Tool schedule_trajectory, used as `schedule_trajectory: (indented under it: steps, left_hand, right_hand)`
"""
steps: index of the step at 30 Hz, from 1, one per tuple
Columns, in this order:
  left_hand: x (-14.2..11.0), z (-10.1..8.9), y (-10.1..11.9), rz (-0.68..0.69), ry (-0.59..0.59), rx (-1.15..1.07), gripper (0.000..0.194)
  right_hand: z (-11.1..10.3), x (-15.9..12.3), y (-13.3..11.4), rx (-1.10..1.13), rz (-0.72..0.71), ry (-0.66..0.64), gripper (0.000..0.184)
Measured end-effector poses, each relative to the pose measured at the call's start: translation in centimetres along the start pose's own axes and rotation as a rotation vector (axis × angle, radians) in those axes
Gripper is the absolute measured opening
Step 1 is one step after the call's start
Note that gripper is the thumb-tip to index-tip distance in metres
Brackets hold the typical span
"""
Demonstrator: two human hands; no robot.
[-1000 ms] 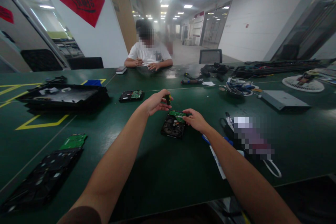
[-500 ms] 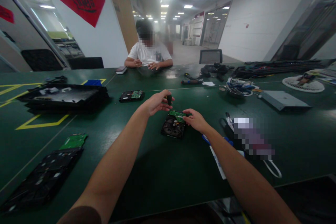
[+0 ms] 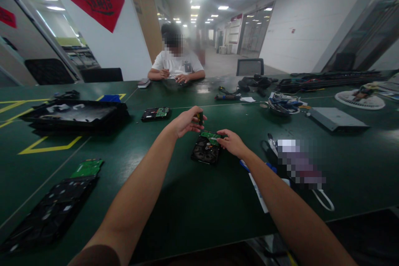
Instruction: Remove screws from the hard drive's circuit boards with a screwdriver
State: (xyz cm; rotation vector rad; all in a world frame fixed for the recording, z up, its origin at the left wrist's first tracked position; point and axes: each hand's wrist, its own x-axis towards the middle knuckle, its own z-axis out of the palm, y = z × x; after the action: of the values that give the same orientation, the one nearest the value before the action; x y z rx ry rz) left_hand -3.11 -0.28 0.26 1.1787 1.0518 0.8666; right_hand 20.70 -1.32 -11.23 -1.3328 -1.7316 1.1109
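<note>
A black hard drive (image 3: 205, 152) lies on the green table in front of me, its green circuit board (image 3: 207, 135) along the far side. Over the board's far edge, my left hand (image 3: 187, 122) is closed around the dark, upright handle of a screwdriver (image 3: 200, 117); its tip is too small to make out. The thumb and fingers of my right hand (image 3: 232, 143) grip the drive's right edge, by the board.
More hard drives lie at left front (image 3: 51, 212) and farther back (image 3: 156, 114). Black trays (image 3: 77, 118) stand left. Right are a metal box (image 3: 338, 119), a bowl of cables (image 3: 283, 106) and blue-handled scissors (image 3: 245, 166). Across the table sits a person (image 3: 177, 64).
The screwdriver handle has turned slightly in my left hand, showing a yellowish marking. My right hand and the hard drive stay in place.
</note>
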Motion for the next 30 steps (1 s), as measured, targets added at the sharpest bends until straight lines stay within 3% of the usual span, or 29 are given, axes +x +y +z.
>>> schedule_trajectory:
  steps: [5, 15, 24, 30]
  left_hand:
    - [0.04, 0.11, 0.19, -0.036, 0.029, -0.084, 0.040]
    - [0.14, -0.14, -0.11, 0.021, 0.023, 0.044, 0.042]
    - [0.37, -0.23, -0.17, 0.009, 0.058, -0.068, 0.035]
    - [0.11, -0.04, 0.00, 0.024, 0.056, -0.008, 0.038]
  right_hand:
    - [0.01, 0.05, 0.04, 0.004, 0.008, -0.002, 0.043]
    - [0.07, 0.15, 0.27, 0.017, 0.004, 0.008, 0.044]
    - [-0.12, -0.02, -0.08, 0.001, 0.011, -0.004, 0.043]
    - [-0.14, -0.07, -0.19, 0.004, 0.015, -0.006, 0.043]
